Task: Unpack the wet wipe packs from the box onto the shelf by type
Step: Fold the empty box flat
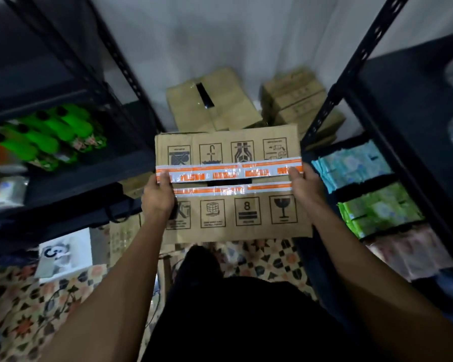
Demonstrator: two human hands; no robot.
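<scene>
**Box held up between the racks**

Dark metal racks flank a narrow aisle with a patterned floor [270, 259] underfoot. You hold the cardboard box [230, 184] out in front, its top flaps striped with orange-and-white tape and slightly parted at the seam. Your left hand [158, 195] grips the left edge, thumb on the tape; your right hand [305, 186] grips the right edge likewise. Wet wipe packs [351, 165] lie stacked by colour on the right shelf [408, 126]: blue, then green, then pink. Green bottles [55, 134] sit on the left rack. More cartons [212, 100] stand against the wall.
</scene>
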